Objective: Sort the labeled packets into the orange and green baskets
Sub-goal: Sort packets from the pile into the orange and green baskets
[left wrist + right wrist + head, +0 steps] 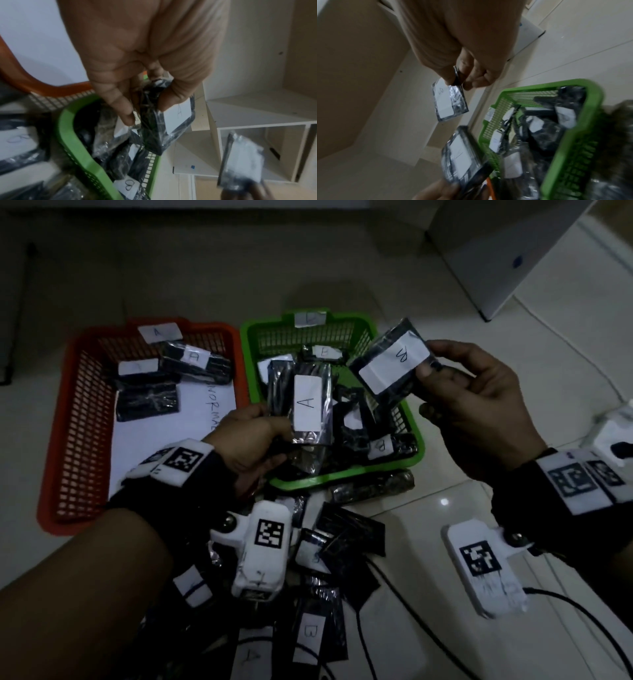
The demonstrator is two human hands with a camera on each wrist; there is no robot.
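My left hand (253, 436) grips a black packet with a white label marked A (308, 405), held above the green basket (346, 472); the left wrist view shows the same A packet (171, 121) pinched between thumb and fingers. My right hand (469, 402) pinches a black packet labelled B (394, 361) over the green basket's right rim, and that B packet (449, 102) hangs from the fingertips in the right wrist view. The orange basket (68, 440) at left holds a few packets under an A tag. The green basket (573, 155) holds several packets under a B tag.
A pile of loose black packets (325, 594) lies on the pale floor in front of the baskets, with black cables (394, 594) running through it. A sheet of paper (164, 440) lines the orange basket. A white cabinet (507, 251) stands at the back right.
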